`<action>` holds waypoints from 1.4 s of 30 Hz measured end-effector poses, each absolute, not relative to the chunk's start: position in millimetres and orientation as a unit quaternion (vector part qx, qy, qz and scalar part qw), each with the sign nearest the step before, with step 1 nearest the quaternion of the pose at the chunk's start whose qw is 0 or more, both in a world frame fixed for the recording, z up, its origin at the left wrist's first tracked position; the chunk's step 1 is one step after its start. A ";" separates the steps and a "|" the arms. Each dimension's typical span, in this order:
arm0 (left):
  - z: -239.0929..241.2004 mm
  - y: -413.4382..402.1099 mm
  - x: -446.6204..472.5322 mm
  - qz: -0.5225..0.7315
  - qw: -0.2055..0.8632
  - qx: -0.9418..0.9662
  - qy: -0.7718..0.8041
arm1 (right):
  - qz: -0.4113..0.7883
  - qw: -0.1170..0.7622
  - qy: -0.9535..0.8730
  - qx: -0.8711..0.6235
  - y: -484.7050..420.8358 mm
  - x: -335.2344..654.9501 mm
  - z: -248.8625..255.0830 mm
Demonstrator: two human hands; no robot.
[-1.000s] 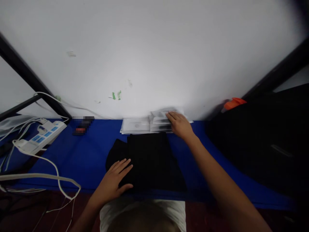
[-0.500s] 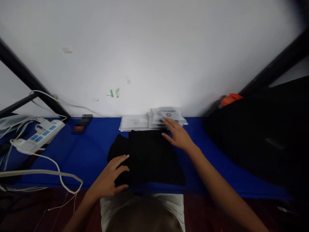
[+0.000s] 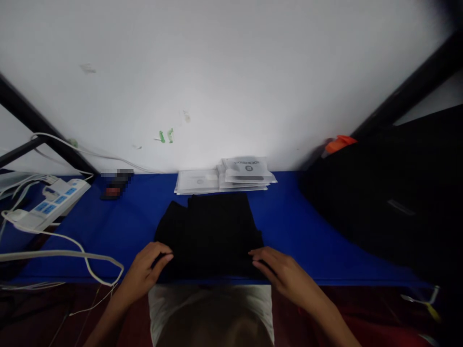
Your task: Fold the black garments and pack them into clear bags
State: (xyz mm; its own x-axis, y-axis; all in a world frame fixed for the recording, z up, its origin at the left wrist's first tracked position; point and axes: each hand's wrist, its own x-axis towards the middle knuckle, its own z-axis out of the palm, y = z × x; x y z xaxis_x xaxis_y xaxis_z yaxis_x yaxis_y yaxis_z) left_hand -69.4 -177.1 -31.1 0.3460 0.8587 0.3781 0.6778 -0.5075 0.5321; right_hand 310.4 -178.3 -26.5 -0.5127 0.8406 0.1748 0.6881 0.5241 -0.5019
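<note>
A folded black garment [image 3: 219, 231] lies in front of me near the table's front edge, a flap of it bulging out on the left. My left hand [image 3: 150, 265] is at its lower left edge, thumb and fingertips pinched on the cloth. Opposite, my right hand [image 3: 280, 265] pinches the lower right edge in the same way. Just behind the garment sit frosted plastic packing bags [image 3: 248, 169] in a stack, printed with dark lettering and a round logo, with another flat bag [image 3: 198, 182] to their left.
On the left a white power strip [image 3: 54, 207] stands among tangled white cables [image 3: 90, 270], beside a partly blurred-out dark object [image 3: 116, 185]. A large black cloth heap [image 3: 369, 202] covers the right side of the blue table [image 3: 307, 241], an orange piece [image 3: 340, 143] behind it.
My right hand has come down from the bags to the garment's lower right edge. My left hand has shifted left and closed on the lower left edge.
</note>
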 end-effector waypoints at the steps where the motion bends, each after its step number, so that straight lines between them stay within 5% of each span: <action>1: -29.8 -168.6 -65.5 0.333 0.106 0.798 0.490 | 0.178 0.207 -0.846 -0.458 -170.3 311.7 -24.4; 5: -24.6 -111.9 -43.3 0.327 -0.031 0.779 0.534 | 0.064 0.220 -0.829 -0.510 -113.0 310.3 -19.2; 14: -21.9 -23.5 -0.6 0.163 0.013 0.831 0.532 | -0.001 0.155 -0.843 -0.515 -7.1 292.2 -31.8; 28: -10.8 -32.1 -10.5 0.217 0.089 0.857 0.459 | 0.019 0.391 -0.847 -0.360 -67.0 308.7 -14.9; 36: -6.1 -114.1 -35.7 0.201 0.204 0.872 0.396 | 0.082 0.244 -0.899 -0.354 -127.1 319.8 -25.6; 42: -47.3 -82.2 -67.6 0.313 0.078 0.728 0.604 | 0.056 0.314 -0.875 -0.364 -124.0 301.1 -29.7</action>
